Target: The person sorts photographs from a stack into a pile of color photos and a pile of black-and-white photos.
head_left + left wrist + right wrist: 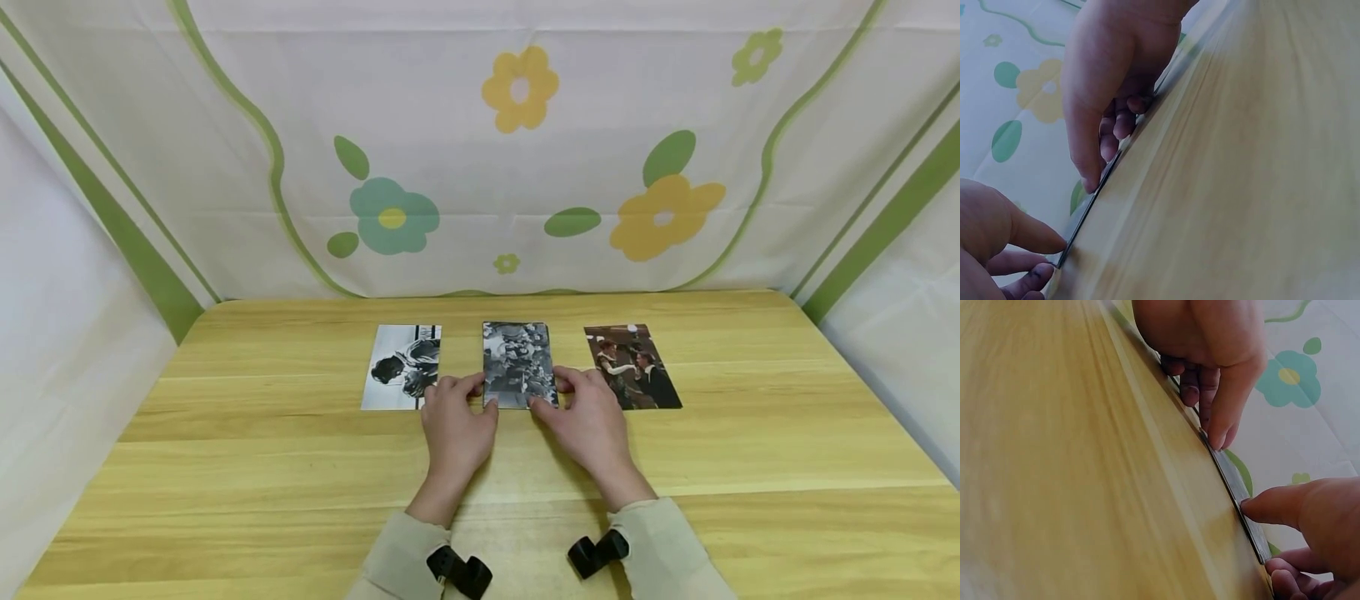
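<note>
Pinching the near corners of a thin, glossy rectangular middle photo [517, 363], the left hand [456, 427] and right hand [588, 425] hold it flat on the pale wood-grain table [750, 433], before a flowered cloth backdrop [480, 150].

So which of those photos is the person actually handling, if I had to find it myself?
On the wooden table, three photos lie in a row before the flowered cloth. It is the middle photo, with the left hand and right hand at its near corners. It is a cluttered grey black-and-white print, unlike the white-backed photo and the colour photo.
</note>
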`<state>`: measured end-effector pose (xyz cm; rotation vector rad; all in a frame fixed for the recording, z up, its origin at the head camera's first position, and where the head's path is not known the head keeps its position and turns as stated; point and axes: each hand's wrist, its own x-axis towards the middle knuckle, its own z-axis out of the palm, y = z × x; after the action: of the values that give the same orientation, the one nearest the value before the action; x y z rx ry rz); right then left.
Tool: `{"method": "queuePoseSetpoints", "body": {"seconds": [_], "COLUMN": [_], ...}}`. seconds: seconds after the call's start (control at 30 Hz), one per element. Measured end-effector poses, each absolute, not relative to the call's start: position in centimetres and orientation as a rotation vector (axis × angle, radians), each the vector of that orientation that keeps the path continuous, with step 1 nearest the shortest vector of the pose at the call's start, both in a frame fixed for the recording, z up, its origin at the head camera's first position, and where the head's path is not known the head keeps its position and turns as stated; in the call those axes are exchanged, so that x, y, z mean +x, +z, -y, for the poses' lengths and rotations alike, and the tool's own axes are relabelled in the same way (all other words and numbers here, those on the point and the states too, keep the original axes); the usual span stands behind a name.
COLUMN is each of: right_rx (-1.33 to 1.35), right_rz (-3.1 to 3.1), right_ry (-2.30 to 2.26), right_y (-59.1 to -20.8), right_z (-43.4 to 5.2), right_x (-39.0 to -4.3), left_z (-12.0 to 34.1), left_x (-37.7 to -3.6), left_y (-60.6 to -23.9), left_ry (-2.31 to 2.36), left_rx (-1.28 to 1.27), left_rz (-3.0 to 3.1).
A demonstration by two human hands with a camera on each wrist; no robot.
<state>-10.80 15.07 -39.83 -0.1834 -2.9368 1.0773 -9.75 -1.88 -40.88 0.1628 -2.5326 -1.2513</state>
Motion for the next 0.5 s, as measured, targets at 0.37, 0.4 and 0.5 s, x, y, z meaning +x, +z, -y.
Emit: {"method": "queuePoseSetpoints", "body": {"seconds": [0.37, 0.4, 0.5], "right_rx": [-0.193, -0.193, -0.194], "right_rz": [2.919, 2.915, 2.903], "right_ry": [1.111, 1.115, 1.137], "right_y": [-39.8, -39.79, -39.75], "right_z": [-15.04, -15.03, -15.02], "right_x": [-10.77, -10.76, -10.71], "left_z": [1.88, 1.89, 1.9], "left_x": [-9.74, -9.75, -9.78], "left_y": [-41.08, -41.08, -41.07], "left_ry": [-1.288, -1.292, -1.31], "left_rx": [0.17, 0.17, 0.173], "left_rz": [2.459, 2.453, 2.444]}}
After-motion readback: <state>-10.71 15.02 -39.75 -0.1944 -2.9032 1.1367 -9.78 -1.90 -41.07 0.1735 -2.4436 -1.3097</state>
